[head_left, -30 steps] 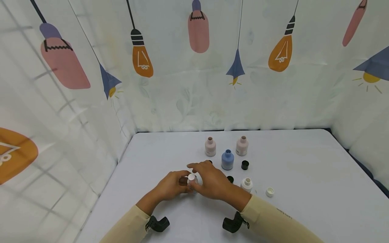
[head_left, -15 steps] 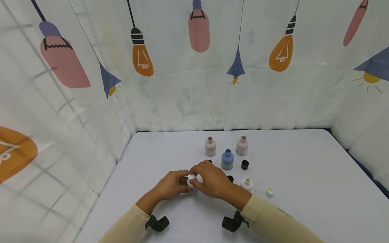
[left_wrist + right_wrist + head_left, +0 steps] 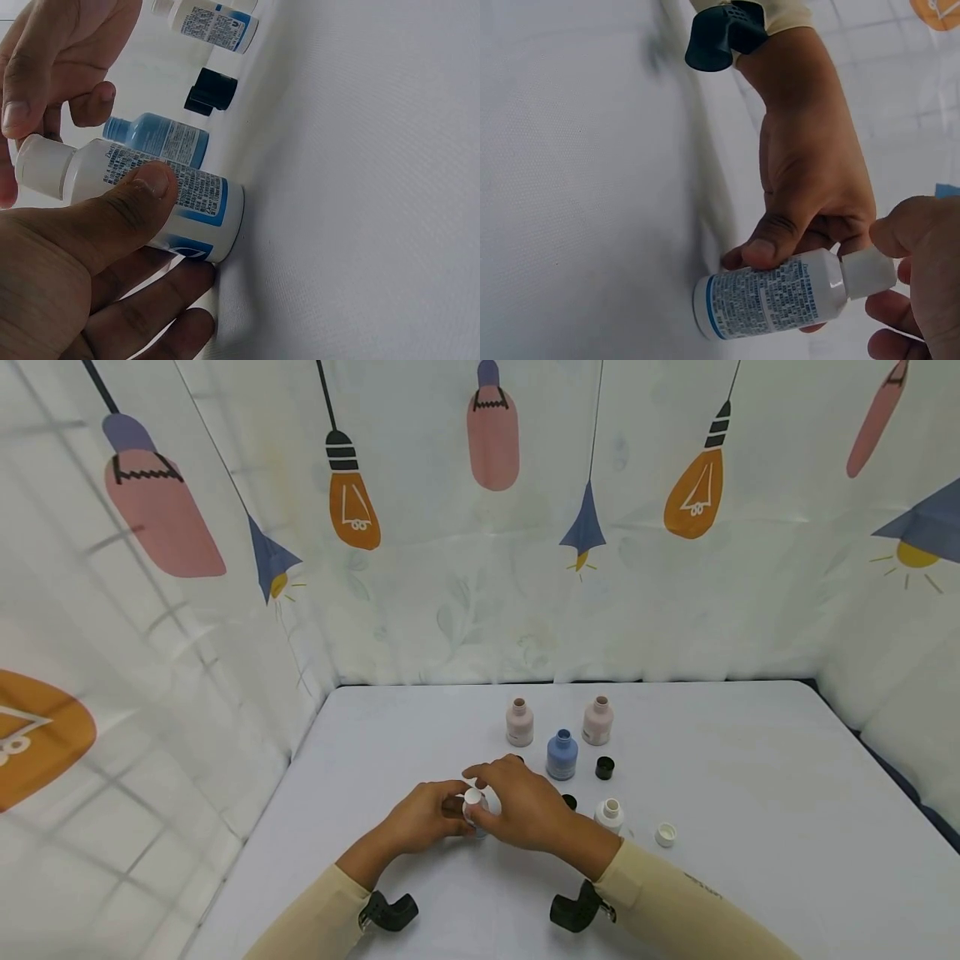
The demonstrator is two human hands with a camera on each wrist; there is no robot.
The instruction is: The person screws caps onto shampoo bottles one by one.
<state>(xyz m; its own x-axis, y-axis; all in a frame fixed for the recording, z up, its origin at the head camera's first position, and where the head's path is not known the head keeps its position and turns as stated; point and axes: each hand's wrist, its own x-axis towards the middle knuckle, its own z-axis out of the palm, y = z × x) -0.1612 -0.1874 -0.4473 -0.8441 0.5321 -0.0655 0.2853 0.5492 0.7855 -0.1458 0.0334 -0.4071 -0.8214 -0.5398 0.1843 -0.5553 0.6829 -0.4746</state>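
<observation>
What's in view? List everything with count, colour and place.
Table: one, white, beneath the bottles
Capped bottle: one, white, in the left hand
Pink bottles: two, pale pink, uncapped, table's back
Blue bottle: one, blue, uncapped, in front of the pink pair
Open white bottle: one, white, by the right wrist
Black caps: three, black, around the blue bottle, one barely showing
Loose white cap: one, white, right
Cloth: white, lamp prints, around the table
Wrist cameras: two, black, wrists
Sleeves: two, beige, forearms
Hands: two, left holding the capped bottle, right hand at its cap
</observation>
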